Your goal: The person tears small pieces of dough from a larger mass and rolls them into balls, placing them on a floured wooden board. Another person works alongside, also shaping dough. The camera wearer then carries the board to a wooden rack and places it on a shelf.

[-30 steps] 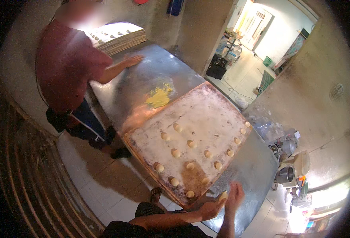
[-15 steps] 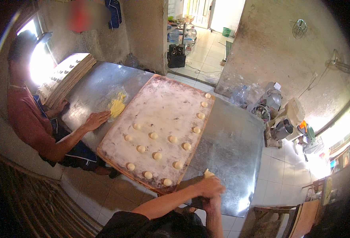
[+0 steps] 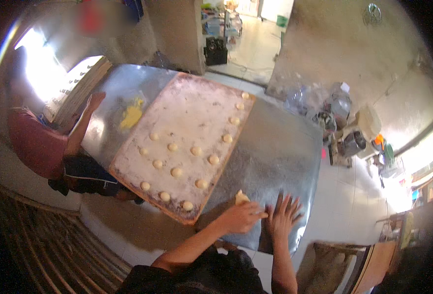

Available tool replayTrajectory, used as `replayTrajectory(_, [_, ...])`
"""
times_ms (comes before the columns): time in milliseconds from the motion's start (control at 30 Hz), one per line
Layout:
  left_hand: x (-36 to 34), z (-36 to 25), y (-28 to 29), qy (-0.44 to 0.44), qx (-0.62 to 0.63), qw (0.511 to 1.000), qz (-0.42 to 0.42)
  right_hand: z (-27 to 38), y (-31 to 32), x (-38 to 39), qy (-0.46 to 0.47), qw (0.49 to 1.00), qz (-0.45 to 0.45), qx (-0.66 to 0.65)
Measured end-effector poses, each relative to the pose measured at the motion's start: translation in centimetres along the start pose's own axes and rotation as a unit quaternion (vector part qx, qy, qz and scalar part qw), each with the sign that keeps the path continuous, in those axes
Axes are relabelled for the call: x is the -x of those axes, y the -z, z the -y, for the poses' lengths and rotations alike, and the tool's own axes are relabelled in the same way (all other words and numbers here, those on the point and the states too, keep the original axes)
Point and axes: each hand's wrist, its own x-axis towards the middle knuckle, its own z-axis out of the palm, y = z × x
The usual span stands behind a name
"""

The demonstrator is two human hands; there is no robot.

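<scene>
My left hand (image 3: 242, 217) is closed round a lump of pale dough (image 3: 241, 197), part of which sticks out past the fingers. Just to its right, my right hand (image 3: 282, 219) is open, fingers spread, over the near right part of the metal tabletop (image 3: 275, 152). To the left of both hands lies a floured board (image 3: 192, 105), brown at its edges. Several round dough balls (image 3: 176, 172) sit on it, in loose rows at the near end and in a line along the right edge.
Across the board, a co-worker (image 3: 35, 142) reaches one hand over the table near a yellow soft mass (image 3: 130, 116). A stack of boards (image 3: 76, 88) stands at the far left. Pots (image 3: 352, 144) and plastic bottles stand beyond the table's right side; a wooden stand (image 3: 373, 272) is at lower right.
My hands, together before, have come apart; the right has opened and spread to the right. The co-worker's hand has drawn back from the yellow mass. The whole view has shifted slightly.
</scene>
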Motion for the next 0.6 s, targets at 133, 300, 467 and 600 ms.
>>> replayTrajectory(133, [1.6,-1.0,1.0,0.026,-0.045,0.998,-0.035,0.5,-5.6,-0.5,0.205,0.969,0.029,-0.132])
replayTrajectory(300, [5.0,-3.3,1.2,0.167,0.082,0.979,-0.077,-4.9,-1.5,1.1,0.054,0.996,-0.06,-0.044])
replayTrajectory(467, [5.5,-4.9,-1.4,0.207,0.111,0.966,-0.108,-0.4,-3.4,-1.6,0.167,0.978,0.006,-0.128])
replayTrajectory(600, [7.1,-5.3,-0.5,0.248,0.148,0.947,-0.143,-3.6,-2.4,-0.6,0.094,0.986,-0.015,-0.138])
